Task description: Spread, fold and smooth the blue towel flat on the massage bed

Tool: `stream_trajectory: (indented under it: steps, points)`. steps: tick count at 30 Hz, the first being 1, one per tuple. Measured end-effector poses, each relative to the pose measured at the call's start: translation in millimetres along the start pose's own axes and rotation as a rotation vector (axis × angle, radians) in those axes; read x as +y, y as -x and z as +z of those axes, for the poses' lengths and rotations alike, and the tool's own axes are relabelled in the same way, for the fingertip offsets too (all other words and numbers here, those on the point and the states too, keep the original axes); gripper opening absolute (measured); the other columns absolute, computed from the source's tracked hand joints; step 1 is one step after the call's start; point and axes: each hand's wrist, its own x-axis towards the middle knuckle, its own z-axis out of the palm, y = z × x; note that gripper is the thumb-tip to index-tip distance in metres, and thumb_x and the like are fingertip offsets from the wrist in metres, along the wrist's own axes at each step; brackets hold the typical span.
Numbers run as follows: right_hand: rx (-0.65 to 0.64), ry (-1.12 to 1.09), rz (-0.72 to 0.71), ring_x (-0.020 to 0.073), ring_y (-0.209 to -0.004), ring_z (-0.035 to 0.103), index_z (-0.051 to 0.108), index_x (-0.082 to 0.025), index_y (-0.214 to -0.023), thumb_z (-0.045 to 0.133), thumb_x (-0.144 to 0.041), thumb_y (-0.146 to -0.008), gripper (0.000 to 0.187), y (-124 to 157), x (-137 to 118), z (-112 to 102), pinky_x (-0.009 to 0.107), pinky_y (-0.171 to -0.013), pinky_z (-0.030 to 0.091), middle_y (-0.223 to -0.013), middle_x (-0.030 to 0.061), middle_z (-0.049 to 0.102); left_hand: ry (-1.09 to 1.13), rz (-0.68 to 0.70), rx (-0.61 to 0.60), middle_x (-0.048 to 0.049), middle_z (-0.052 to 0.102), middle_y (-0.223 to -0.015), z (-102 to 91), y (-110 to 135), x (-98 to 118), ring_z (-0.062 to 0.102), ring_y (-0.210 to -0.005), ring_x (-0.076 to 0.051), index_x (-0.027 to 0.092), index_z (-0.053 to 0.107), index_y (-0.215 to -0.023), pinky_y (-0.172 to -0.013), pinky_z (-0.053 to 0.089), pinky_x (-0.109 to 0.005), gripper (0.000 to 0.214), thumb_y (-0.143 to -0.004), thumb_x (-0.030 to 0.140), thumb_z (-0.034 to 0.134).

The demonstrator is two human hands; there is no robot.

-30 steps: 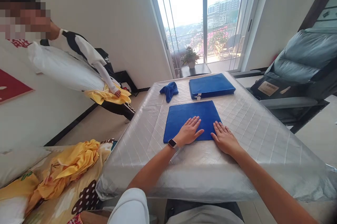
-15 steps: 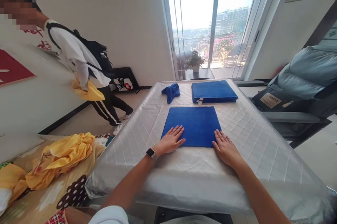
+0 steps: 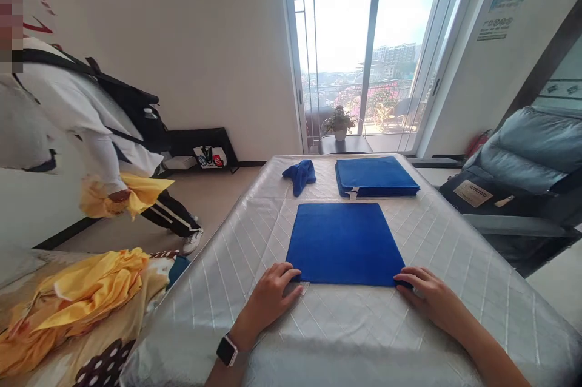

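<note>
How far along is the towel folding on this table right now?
Done: a folded stack at the far end. In hand: the left hand and right hand pinch the near corners of the flat blue towel. Left: the crumpled towel beside the stack.

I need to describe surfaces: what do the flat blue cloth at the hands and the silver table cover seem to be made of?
Flat blue cloth: likely microfibre or terry, since it looks matte, fuzzy and evenly dyed, with a small white tag at its near left corner. Silver table cover: probably quilted synthetic or plastic-coated fabric, because it shows sheen, diamond stitch lines and crinkles.
</note>
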Motion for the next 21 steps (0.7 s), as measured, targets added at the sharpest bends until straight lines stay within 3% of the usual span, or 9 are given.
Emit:
stream_trajectory:
  steps: [6, 14, 18, 21]
  points:
    - [0.086, 0.142, -0.089, 0.0207, -0.092, 0.072, 0.080, -0.028, -0.100, 0.051, -0.031, -0.105, 0.030, 1, -6, 6, 0.034, -0.074, 0.063, -0.104, 0.0064, 0.075, 0.026, 0.003, 0.003, -0.0060, 0.069, -0.119, 1.5, 3, -4, 0.067, -0.111, -0.025, 0.028, 0.068, -0.118, -0.098, 0.058, -0.046, 0.024, -0.095, 0.033, 0.067]
    - [0.080, 0.221, -0.119, 0.0194, -0.087, 0.072, 0.073, -0.023, -0.093, 0.048, -0.022, -0.102, 0.026, -13, -17, 3, 0.033, -0.078, 0.061, -0.100, 0.0059, 0.074, -0.009, -0.031, -0.036, -0.0048, 0.067, -0.121, 4.7, 1, -1, 0.065, -0.112, -0.026, 0.028, 0.065, -0.119, -0.100, 0.055, -0.047, 0.028, -0.094, 0.039, 0.069]
    - [0.116, 0.248, -0.104, 0.0201, -0.088, 0.072, 0.067, -0.023, -0.093, 0.047, -0.020, -0.099, 0.021, -12, -23, 3, 0.032, -0.078, 0.059, -0.098, 0.0066, 0.072, -0.070, -0.032, -0.035, -0.0060, 0.067, -0.116, 6.4, -2, 4, 0.064, -0.107, -0.027, 0.026, 0.064, -0.118, -0.096, 0.053, -0.047, 0.038, -0.091, 0.053, 0.071]
    - [0.122, 0.323, -0.054, 0.0167, -0.069, 0.069, 0.064, -0.021, -0.095, 0.044, -0.020, -0.100, 0.021, -7, -25, 4, 0.028, -0.060, 0.054, -0.094, 0.0056, 0.071, -0.162, -0.041, -0.050, -0.0066, 0.066, -0.109, 8.0, -6, 12, 0.063, -0.102, -0.028, 0.025, 0.064, -0.116, -0.093, 0.051, -0.047, 0.053, -0.085, 0.067, 0.070]
